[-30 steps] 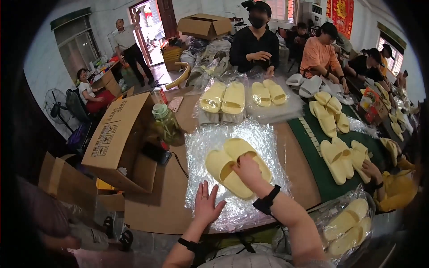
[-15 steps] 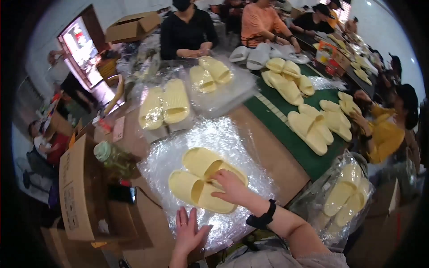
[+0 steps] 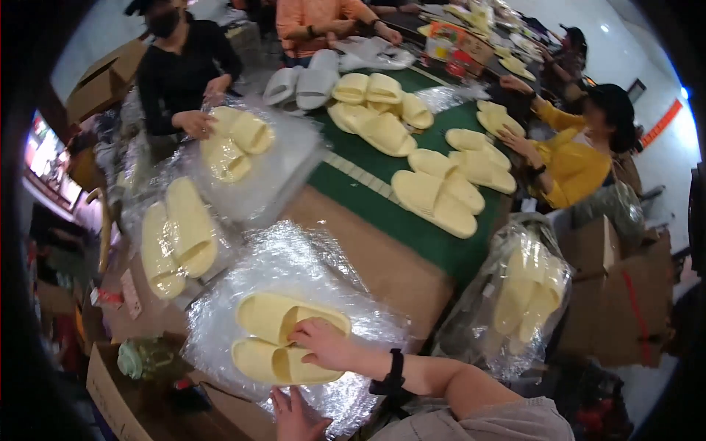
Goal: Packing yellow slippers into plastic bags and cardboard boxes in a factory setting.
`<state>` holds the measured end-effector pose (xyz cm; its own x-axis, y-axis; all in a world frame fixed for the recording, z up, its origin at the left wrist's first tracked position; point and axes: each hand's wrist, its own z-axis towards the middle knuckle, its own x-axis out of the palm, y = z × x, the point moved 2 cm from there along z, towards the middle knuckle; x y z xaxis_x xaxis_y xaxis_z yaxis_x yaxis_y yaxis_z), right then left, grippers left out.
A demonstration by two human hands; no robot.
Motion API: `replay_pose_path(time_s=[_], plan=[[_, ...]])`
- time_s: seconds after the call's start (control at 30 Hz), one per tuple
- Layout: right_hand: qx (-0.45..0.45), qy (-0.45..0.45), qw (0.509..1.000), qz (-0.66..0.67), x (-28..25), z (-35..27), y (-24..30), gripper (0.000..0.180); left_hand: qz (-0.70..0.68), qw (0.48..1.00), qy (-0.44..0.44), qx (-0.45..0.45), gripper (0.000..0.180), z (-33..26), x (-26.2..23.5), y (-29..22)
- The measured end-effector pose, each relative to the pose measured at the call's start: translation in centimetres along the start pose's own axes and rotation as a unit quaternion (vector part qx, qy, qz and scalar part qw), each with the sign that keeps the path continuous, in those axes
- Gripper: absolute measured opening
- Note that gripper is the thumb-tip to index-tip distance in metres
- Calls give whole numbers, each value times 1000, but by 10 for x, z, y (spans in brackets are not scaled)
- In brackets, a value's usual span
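Note:
A pair of pale yellow slide slippers [image 3: 257, 316] lies side by side on a stack of clear plastic bags [image 3: 220, 323] in front of me. My right hand [image 3: 327, 345] reaches over the pair from the right. Its fingers are bent at the inner edge of the far slipper, and its thumb rests by the near one; it is closed on the pair where they meet. On the near side of the slippers, my left hand [image 3: 298, 419] has its fingers apart on the bags, partly cut off by the lower edge.
A bagged slipper pair [image 3: 176, 239] lies at left; another bagged pair [image 3: 529, 294] stands at right. Loose yellow slippers [image 3: 441, 198] and grey slippers [image 3: 316, 81] cover the green mat [image 3: 353, 209]. A bottle [image 3: 143, 358] sits by a carton [image 3: 110, 397]. Co-workers [image 3: 184, 66] surround the table.
The whole view has swung to the right, so the table things appear farther left. My right hand stays at the slippers. The far-left co-worker's hand now touches a bagged pair.

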<state>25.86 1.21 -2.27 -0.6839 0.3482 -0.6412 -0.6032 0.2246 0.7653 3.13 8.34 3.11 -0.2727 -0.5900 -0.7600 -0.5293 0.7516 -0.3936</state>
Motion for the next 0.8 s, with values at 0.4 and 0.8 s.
replay_pose_path(time_s=[0.4,0.8], plan=[[5,-162,968,193,-106,-147,84,41,134,987,52,70,90,10,-2,18],[630,-435,625,-152,-158,-609,90,13,131,972,195,31,121,28,-17,11]])
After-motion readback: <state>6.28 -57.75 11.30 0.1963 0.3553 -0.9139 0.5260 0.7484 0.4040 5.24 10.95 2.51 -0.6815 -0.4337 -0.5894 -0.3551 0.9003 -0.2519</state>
